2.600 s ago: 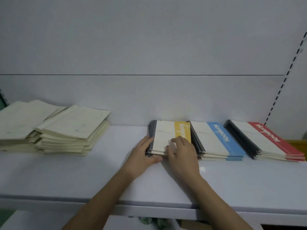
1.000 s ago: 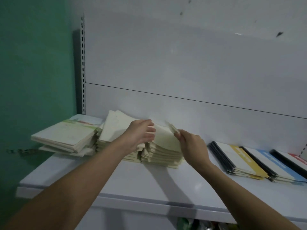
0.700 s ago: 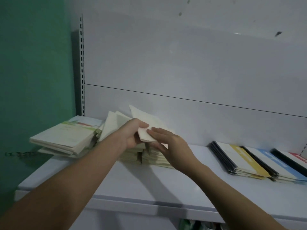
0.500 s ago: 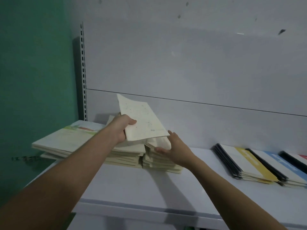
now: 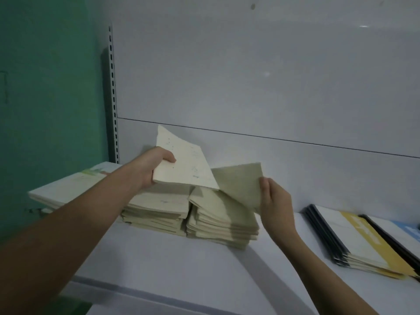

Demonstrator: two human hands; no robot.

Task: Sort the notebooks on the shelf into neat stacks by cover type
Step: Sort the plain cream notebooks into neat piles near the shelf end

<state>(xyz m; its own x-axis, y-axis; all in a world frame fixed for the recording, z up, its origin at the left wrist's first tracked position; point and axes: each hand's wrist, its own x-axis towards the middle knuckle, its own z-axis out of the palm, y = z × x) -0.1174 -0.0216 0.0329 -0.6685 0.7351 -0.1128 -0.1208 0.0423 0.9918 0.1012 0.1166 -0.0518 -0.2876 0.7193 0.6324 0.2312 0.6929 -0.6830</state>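
Above the two cream stacks (image 5: 204, 214) on the white shelf (image 5: 204, 269), we grip a lifted cream notebook (image 5: 184, 164) in our left hand (image 5: 152, 169), thumb curled over its cover. Our right hand (image 5: 275, 201) pinches the raised edge of a second cream notebook (image 5: 238, 183), tilted up off the right-hand stack.

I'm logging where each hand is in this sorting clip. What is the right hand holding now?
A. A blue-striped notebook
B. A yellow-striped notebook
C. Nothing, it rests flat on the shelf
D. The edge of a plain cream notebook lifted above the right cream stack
D: the right hand grips the edge of a tilted plain cream notebook above the right cream stack, while the yellow-striped stack lies untouched.
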